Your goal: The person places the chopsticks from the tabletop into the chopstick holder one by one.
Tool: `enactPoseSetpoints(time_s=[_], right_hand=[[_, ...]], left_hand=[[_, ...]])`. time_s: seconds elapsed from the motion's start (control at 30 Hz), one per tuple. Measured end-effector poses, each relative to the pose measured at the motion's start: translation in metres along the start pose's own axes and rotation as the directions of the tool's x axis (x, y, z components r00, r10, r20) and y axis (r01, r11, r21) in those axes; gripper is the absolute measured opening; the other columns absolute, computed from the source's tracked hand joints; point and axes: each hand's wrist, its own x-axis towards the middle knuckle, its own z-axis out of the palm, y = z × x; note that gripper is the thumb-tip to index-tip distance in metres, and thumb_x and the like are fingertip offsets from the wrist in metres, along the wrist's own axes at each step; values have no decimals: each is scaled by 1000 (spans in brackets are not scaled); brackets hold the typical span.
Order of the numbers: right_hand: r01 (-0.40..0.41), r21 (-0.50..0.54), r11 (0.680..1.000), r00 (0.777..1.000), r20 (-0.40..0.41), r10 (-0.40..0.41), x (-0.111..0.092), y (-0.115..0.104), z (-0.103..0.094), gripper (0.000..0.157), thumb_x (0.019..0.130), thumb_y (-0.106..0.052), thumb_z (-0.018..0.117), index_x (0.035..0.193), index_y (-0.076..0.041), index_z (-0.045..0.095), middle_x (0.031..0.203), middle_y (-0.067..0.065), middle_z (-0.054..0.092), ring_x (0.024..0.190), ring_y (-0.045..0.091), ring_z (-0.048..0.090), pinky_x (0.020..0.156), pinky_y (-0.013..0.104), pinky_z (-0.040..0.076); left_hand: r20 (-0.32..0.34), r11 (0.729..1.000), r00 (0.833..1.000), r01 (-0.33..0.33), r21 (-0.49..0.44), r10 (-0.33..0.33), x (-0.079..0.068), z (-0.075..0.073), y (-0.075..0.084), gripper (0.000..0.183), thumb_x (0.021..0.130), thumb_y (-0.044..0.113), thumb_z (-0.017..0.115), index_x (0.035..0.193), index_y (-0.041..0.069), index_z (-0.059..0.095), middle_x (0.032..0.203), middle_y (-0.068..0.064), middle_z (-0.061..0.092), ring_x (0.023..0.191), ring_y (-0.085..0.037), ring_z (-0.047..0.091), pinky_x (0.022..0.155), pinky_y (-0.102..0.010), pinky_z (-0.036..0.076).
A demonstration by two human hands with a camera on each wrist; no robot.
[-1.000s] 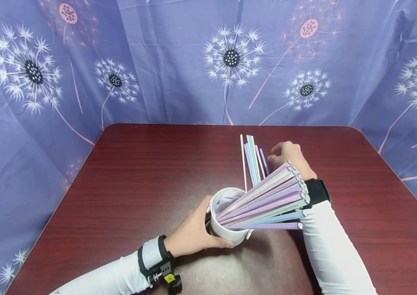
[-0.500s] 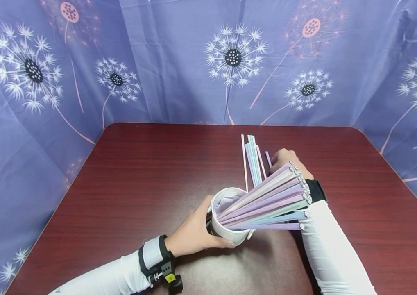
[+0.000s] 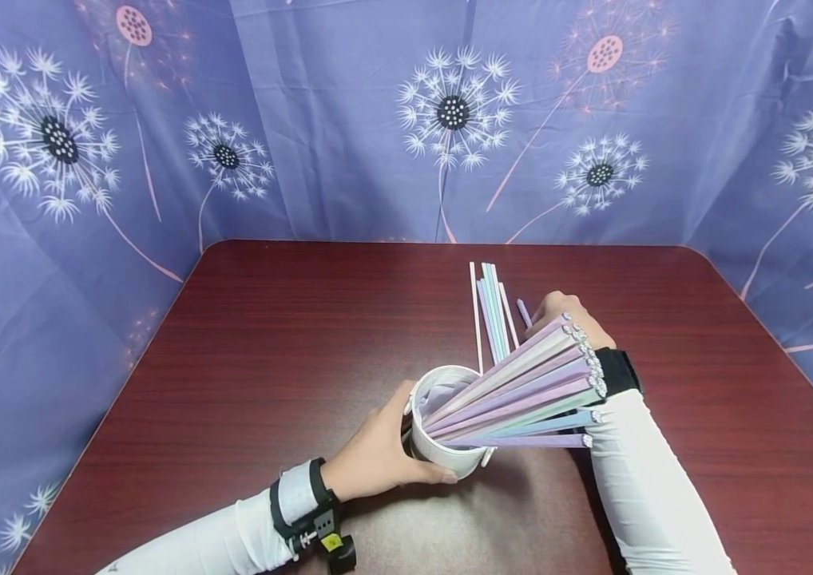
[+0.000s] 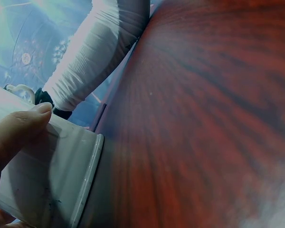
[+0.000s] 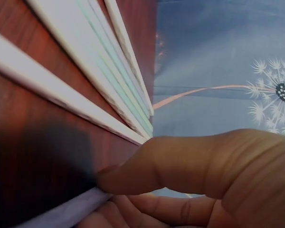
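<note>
My left hand (image 3: 378,459) grips a small white bucket (image 3: 451,461) around its side, thumb across the front. A fan of slim pastel sticks (image 3: 521,393) with glittery ends leans out of it to the right. Behind that fan, my right hand (image 3: 566,318) pinches a purple stick (image 3: 525,313) between thumb and fingers, low over the table. In the right wrist view this purple stick (image 5: 69,211) runs out from under the thumb. Left of the right hand, several white, mint and lilac sticks (image 3: 496,307) lie on the table; their near ends are hidden behind the fan.
A dark red wooden table (image 3: 270,335) spreads under everything. Blue cloth (image 3: 349,120) printed with dandelions hangs along its back and sides. A strap with a small black device (image 3: 323,531) sits on the left wrist.
My right hand has come down and nearer, closing its fingers on the purple stick, which has shifted slightly away from the other loose sticks. The left hand and bucket have stayed still.
</note>
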Motion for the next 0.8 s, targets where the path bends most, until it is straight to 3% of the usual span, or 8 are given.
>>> enactPoseSetpoints(time_s=[0.23, 0.43, 0.63, 0.8], right_hand=[[87, 16, 996, 994, -60, -86, -12, -2, -11, 22, 85, -18, 66, 102, -4, 68, 101, 15, 65, 87, 27, 61, 67, 37, 50], [148, 6, 989, 977, -157, -145, -20, -7, -17, 23, 84, -17, 66, 101, -2, 66, 98, 15, 66, 86, 27, 61, 73, 40, 49], [248, 11, 969, 927, -292, -234, -26, -12, -23, 24, 82, -14, 68, 98, 4, 66, 91, 18, 69, 82, 30, 63, 77, 44, 50], [274, 80, 958, 885, -410, -219, -42, -23, -29, 23, 79, -10, 65, 99, 2, 64, 86, 16, 69, 70, 21, 63, 69, 35, 48]], left_hand=[[2, 1000, 1000, 1, -3, -1, 0, -1, 1, 101, 57, 50, 91, 139, 42, 33, 128, 17, 58, 117, -6, 56, 102, -37, 43], [2, 1000, 1000, -11, -9, 11, 1, 0, -2, 102, 56, 50, 91, 139, 43, 33, 128, 19, 57, 119, -5, 55, 103, -37, 42], [0, 1000, 1000, -15, -5, 15, 0, 0, -2, 101, 56, 51, 91, 139, 42, 33, 128, 18, 58, 119, -6, 55, 103, -37, 42], [-1, 1000, 1000, -5, -8, 5, -1, 0, 2, 101, 56, 50, 91, 139, 42, 34, 128, 18, 58, 119, -6, 55, 103, -37, 42]])
